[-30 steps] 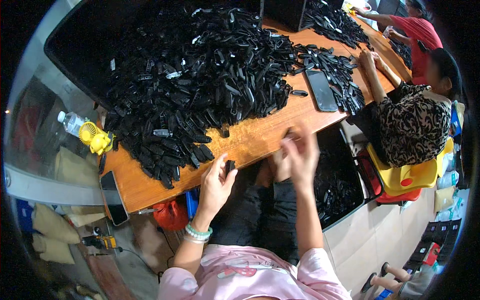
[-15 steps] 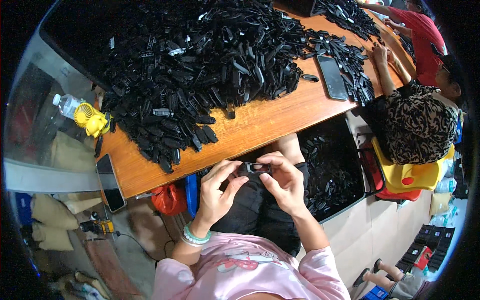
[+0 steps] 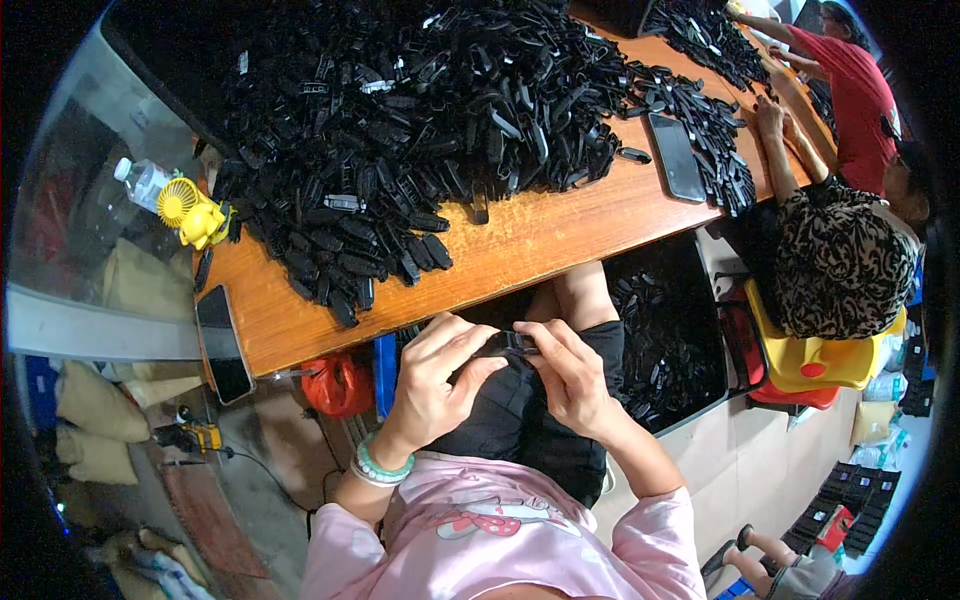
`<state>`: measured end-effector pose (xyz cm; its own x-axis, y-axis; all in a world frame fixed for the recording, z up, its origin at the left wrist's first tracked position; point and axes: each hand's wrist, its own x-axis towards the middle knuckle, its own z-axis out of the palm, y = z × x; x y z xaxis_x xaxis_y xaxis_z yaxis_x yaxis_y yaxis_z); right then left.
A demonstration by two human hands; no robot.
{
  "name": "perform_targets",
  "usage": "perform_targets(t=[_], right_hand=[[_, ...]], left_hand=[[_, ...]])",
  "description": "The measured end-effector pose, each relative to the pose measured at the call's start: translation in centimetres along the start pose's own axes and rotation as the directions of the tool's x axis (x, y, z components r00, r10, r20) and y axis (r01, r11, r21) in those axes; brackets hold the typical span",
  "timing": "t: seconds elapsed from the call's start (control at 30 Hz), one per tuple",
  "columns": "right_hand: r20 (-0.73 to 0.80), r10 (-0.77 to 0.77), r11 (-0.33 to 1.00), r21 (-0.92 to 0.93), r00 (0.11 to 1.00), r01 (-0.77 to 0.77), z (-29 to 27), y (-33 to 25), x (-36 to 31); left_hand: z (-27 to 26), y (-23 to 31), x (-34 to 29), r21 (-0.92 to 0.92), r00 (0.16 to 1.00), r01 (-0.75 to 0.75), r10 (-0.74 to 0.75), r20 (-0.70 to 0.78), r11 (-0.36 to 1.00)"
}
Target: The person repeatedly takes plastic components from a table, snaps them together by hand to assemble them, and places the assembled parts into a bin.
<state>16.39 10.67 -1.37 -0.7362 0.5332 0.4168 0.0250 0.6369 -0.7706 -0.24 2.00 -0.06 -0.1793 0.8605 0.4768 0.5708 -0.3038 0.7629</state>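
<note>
Between my two hands, over my lap and just off the table's near edge, is a small black plastic part (image 3: 508, 343), long and narrow. My left hand (image 3: 440, 375) pinches its left end with thumb and fingers. At the other end my right hand (image 3: 570, 375) grips it the same way. Fingers cover much of the part, so its detail is hard to make out. Beyond my hands a large heap of similar black plastic parts (image 3: 400, 150) covers much of the wooden table (image 3: 540, 230).
A phone (image 3: 224, 345) lies at the table's left corner beside a yellow fan (image 3: 190, 212) and a bottle (image 3: 140, 182). Another phone (image 3: 676, 157) rests farther right. Below the edge stands a black bin of parts (image 3: 665, 330). Two people (image 3: 845, 250) work at the right.
The black part has turned between my fingers; its open frame side showed before and is now mostly hidden. Both hands stay on it. The whole view has shifted slightly.
</note>
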Motion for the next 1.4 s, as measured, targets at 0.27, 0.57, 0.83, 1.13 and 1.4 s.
perform_targets(t=[0.27,0.57,0.83,1.13,1.4], right_hand=[[-0.038,0.076,0.997,-0.016,0.996,-0.077,0.6,-0.3,-0.5],[0.029,-0.024,0.978,-0.205,0.999,0.03,0.7,0.3,-0.4],[-0.112,0.065,0.997,0.043,0.992,-0.06,3.2,0.4,0.3],[0.096,0.436,0.711,0.574,0.895,-0.407,5.1,2.5,-0.1],[-0.288,0.113,0.925,-0.319,0.951,-0.207,5.8,5.0,8.6]], left_hand=[[0.5,0.0,-0.2,0.004,0.998,0.001,-0.001,-0.057,1.0],[0.4,0.0,-0.8,0.08,0.998,0.038,-0.041,0.037,0.996],[1.4,-1.7,-3.4,-0.475,0.85,0.474,-0.525,0.028,0.742],[-0.1,-3.3,-3.7,-0.492,0.877,0.462,-0.461,0.132,0.738],[-2.6,-7.8,3.0,0.793,0.959,0.275,-0.099,-0.265,0.543]])
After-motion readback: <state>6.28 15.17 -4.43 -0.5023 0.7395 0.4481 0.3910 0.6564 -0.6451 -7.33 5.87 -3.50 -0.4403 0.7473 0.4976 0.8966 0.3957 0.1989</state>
